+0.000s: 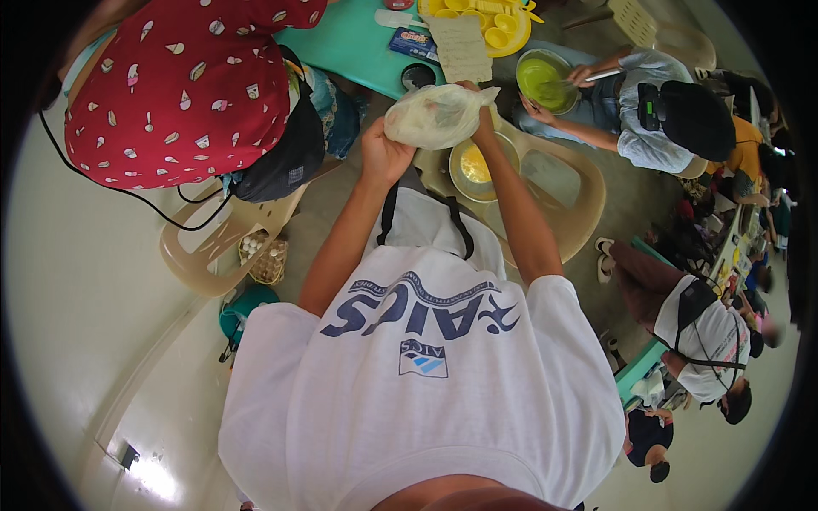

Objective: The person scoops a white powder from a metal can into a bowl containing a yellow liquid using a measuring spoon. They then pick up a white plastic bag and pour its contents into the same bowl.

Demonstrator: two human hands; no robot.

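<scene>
Between my hands is a pale, translucent plastic bag point(438, 118), bulging and held above the seat of a beige plastic chair point(575, 191). My left hand point(386, 150) grips its left end, palm partly turned up. My right hand point(482, 115) has hold of the bag's right side, its fingers partly hidden behind the plastic. What the bag contains cannot be made out. Just below the bag, a metal bowl point(457, 179) with a yellow mixture point(474, 165) rests on the chair, partly covered by my right forearm.
A green table point(345, 48) bears a paper sheet point(460, 51), a blue box point(414, 45), a black round container point(418, 76) and yellow molds point(501, 32). A seated person whisks green batter point(543, 80) at the right. Another person in red stands close left. Eggs point(252, 246) lie low left.
</scene>
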